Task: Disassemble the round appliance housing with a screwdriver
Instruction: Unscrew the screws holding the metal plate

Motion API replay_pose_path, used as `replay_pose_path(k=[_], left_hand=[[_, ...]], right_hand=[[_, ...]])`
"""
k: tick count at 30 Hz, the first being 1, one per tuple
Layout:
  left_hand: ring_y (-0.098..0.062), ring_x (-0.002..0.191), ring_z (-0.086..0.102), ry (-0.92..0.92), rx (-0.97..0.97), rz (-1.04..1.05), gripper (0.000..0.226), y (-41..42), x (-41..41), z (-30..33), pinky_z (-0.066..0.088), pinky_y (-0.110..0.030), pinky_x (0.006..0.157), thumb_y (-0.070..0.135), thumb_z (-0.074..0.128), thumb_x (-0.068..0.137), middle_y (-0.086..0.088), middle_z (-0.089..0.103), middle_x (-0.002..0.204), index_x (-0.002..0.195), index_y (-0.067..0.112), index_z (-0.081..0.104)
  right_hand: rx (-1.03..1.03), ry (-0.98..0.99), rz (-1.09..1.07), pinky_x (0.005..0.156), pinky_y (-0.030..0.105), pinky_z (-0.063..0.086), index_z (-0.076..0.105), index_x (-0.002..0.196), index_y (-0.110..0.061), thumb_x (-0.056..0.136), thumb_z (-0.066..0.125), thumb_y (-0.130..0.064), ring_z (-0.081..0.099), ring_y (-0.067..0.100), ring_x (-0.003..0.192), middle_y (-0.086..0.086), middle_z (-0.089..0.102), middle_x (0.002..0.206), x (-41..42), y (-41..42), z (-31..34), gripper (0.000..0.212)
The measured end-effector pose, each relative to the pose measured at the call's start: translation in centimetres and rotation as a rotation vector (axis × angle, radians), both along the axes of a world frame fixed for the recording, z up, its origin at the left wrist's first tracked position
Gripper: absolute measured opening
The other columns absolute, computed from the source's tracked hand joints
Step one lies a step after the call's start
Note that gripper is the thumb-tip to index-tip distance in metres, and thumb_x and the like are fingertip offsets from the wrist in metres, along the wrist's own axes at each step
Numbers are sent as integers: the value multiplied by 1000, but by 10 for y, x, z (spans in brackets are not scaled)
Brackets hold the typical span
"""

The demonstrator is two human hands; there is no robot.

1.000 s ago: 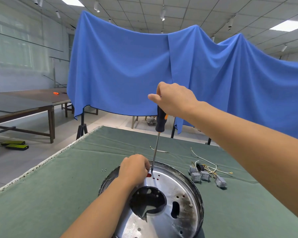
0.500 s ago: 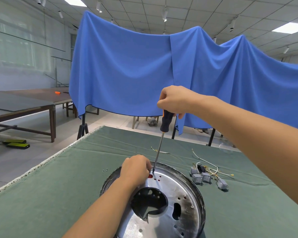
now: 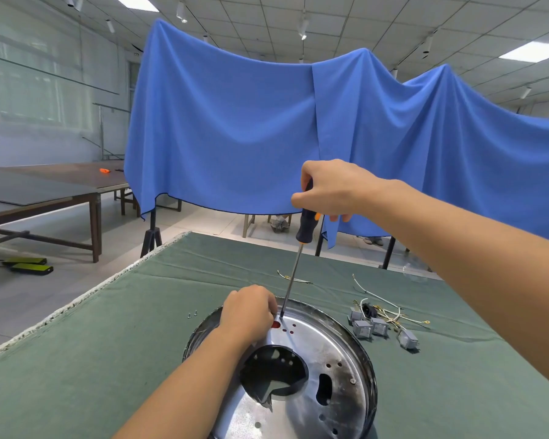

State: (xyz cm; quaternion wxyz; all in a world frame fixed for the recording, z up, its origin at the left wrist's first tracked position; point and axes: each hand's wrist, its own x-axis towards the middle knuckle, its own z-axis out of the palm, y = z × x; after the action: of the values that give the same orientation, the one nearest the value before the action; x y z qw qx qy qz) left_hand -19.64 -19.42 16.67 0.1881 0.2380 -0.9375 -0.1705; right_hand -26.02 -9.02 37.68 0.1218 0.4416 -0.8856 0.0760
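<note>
— Screwdriver [image 3: 301, 248] tip's down at the far rim of the round metal housing [image 3: 339, 353], right by the little red holes. How do I keep it from slipping?

— Which hand's got what?

— My right hand [image 3: 333, 188] is clenched round the black-orange handle, shaft tilted a bit toward me. My left hand [image 3: 246, 312] sits on the housing, fingers curled next to the tip; can't tell if they pinch the screw or just brace.

— Then I'd say stand the shaft straighter, push down before you twist, keep the left fingers off the tip's path.

— Room-wise?

— Housing's at the near end of the green cloth table [image 3: 108, 327], left edge well apart. Two loose screws [image 3: 191, 313] lie just left of it, grey switch blocks w/ wires [image 3: 381, 324] near on the right. Elbow swing looks free imo; blue drape [image 3: 235, 137] hangs well behind.
</note>
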Motion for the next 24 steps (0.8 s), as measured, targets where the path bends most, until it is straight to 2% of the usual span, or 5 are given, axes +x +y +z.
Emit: replay_pose_path(k=[2, 8, 14, 19, 24], left_hand=[[-18, 100, 60, -2, 0, -3, 32, 0, 0, 0, 39, -27, 87, 7, 52, 82, 5, 69, 106, 94, 27, 73], [-18, 101, 60, -10, 5, -5, 32, -1, -1, -1, 39, -27, 90, 6, 52, 81, 5, 69, 107, 95, 27, 73], [-17, 103, 60, -10, -6, -15, 32, -1, -1, 0, 39, -28, 92, 7, 52, 82, 5, 69, 108, 96, 28, 73], [-19, 103, 58, -8, -4, -11, 34, -1, -1, -1, 38, -28, 91, 6, 51, 82, 4, 69, 109, 98, 27, 73], [-19, 103, 58, -4, -5, -16, 34, -1, 0, 0, 39, -28, 91, 7, 51, 82, 4, 68, 109, 99, 28, 73]], right_hand=[[-13, 90, -13, 45, 23, 46, 53, 89, -15, 91, 47, -47, 62, 18, 47, 3, 66, 73, -2, -2, -1, 32], [50, -84, 52, 61, 34, 56, 45, 106, -18, 83, 45, -14, 64, 27, 77, 5, 59, 99, 2, -2, 8, 23], [34, 199, -14, 57, 29, 42, 50, 97, -16, 91, 45, -52, 60, 21, 66, 2, 62, 84, 2, -4, 0, 37], [-43, 185, 103, 67, 33, 44, 50, 103, -17, 92, 43, -27, 57, 26, 82, 4, 62, 99, 6, -4, -1, 16], [-38, 313, 122, 67, 32, 33, 52, 98, -19, 88, 49, -42, 54, 25, 85, -3, 55, 98, 11, -9, -11, 26]])
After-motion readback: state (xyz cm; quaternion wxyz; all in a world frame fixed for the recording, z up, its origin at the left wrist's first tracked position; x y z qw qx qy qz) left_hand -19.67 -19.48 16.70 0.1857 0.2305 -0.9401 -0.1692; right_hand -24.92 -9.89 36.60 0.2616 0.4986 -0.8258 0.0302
